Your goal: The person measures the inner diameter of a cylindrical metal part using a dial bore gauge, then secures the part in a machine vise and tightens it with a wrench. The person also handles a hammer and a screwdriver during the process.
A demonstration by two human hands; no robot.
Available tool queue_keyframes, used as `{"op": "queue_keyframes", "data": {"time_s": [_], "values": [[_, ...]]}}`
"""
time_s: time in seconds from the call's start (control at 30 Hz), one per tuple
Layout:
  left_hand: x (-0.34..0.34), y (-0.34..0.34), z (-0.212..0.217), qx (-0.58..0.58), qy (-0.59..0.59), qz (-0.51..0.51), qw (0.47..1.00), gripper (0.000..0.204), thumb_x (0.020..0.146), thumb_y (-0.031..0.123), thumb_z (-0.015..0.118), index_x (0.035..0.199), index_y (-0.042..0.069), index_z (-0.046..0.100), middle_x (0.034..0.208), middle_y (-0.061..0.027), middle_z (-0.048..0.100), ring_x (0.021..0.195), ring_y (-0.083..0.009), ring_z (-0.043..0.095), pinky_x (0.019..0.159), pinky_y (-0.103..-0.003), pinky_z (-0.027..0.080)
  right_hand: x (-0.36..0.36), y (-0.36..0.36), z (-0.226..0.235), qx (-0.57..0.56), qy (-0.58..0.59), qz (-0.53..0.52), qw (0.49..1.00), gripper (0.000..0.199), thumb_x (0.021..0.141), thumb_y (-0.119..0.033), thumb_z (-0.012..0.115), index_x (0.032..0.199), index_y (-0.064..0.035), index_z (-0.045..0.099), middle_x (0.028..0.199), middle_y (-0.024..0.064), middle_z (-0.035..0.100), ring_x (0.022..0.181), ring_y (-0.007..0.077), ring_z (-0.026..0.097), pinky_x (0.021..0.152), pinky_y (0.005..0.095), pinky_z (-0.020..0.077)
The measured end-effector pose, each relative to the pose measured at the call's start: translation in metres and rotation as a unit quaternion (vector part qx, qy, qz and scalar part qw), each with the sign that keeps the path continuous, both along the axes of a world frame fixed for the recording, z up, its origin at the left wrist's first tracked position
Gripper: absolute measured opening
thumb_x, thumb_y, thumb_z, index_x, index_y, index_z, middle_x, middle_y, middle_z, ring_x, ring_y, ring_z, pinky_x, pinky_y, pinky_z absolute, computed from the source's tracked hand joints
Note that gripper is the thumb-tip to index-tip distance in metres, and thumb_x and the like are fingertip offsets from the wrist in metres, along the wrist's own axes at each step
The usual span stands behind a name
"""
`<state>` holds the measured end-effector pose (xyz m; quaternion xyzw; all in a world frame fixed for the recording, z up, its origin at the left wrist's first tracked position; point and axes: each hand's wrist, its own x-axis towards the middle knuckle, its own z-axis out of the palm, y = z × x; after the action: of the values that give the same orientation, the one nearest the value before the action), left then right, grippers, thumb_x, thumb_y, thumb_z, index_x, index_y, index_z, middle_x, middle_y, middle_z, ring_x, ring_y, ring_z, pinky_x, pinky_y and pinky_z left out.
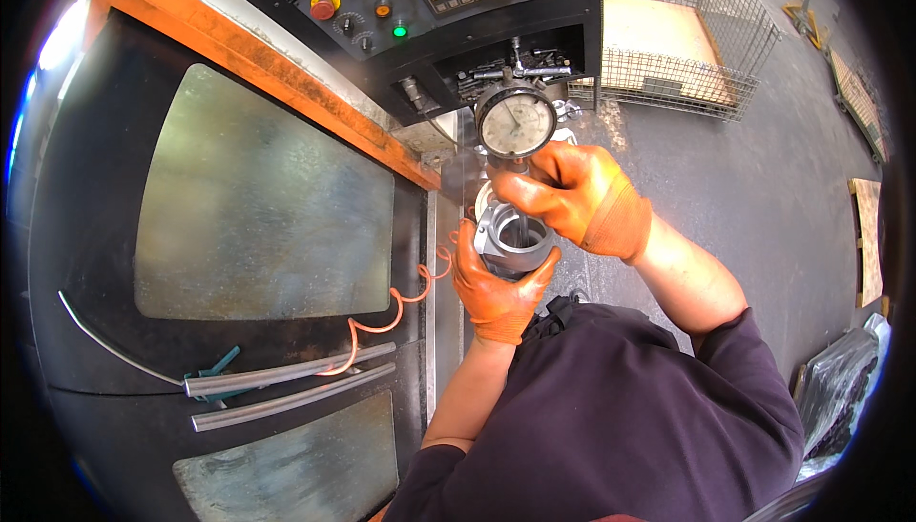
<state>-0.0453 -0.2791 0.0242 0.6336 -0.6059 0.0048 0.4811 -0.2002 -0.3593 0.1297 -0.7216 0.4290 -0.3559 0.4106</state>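
One steel ring (520,261), bore up, in the left hand (496,298): orange glove, fingers on one side, thumb on the other, closed firmly on it. Right hand (580,196), same glove, up and right of ring, fingers wrapped round the stem of a dial gauge (517,126). Stem end is down inside the ring; dial sits above ring, facing the camera. Can't tell if it touches the bore wall.

Coiled hose (396,298), orange, left of ring. Two bar handles (296,369) further out, lower left of ring, with a teal tool (221,369) by them. Door window (267,207), cloudy, well left of ring. Past ring and dial: metal tools (544,72), then the panel (477,21), green button (400,31) lit, red knob (323,9) to its left. Wrapped bundle (840,388) lower right of ring, well apart. Farthest: wire cage (668,78), beyond ring to the right, pale board (658,28) inside.
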Motion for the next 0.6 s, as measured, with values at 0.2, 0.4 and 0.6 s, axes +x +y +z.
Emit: {"op": "queue_keyframes", "data": {"time_s": [0.2, 0.4, 0.6], "values": [[0.000, 0.000, -0.002, -0.003, 0.007, -0.003, 1.000, 0.111, 0.053, 0.040, 0.101, 0.139, -0.006, 0.047, 0.124, -0.0255, 0.062, 0.112, -0.0441, 0.063, 0.099, -0.050, 0.049, 0.001, 0.001, 0.007, 0.073, -0.029, -0.018, 0.997, 0.022, 0.095, -0.025, 0.070, 0.100, -0.0050, 0.074, 0.075, 0.0044, 0.065, 0.071, 0.0081, 0.059, 0.067, 0.0299, 0.0491], [0.000, 0.001, 0.002, 0.011, 0.031, -0.009, 0.999, 0.110, 0.054, 0.039, 0.101, 0.138, -0.006, 0.048, 0.124, -0.0259, 0.062, 0.114, -0.0442, 0.062, 0.099, -0.051, 0.048, 0.002, 0.001, 0.009, 0.084, -0.032, -0.023, 0.996, 0.024, 0.095, -0.026, 0.070, 0.099, -0.0030, 0.074, 0.075, 0.0038, 0.065, 0.072, 0.0060, 0.058, 0.068, 0.0295, 0.0490], [0.004, 0.000, -0.003, -0.016, 0.018, -0.018, 1.000, 0.110, 0.054, 0.040, 0.101, 0.139, -0.006, 0.047, 0.128, -0.0271, 0.061, 0.116, -0.0450, 0.061, 0.101, -0.052, 0.048, 0.001, 0.003, 0.015, 0.093, -0.021, -0.015, 0.995, 0.022, 0.095, -0.025, 0.070, 0.101, -0.0032, 0.073, 0.073, 0.0038, 0.064, 0.074, 0.0053, 0.058, 0.069, 0.0281, 0.0495]]}}
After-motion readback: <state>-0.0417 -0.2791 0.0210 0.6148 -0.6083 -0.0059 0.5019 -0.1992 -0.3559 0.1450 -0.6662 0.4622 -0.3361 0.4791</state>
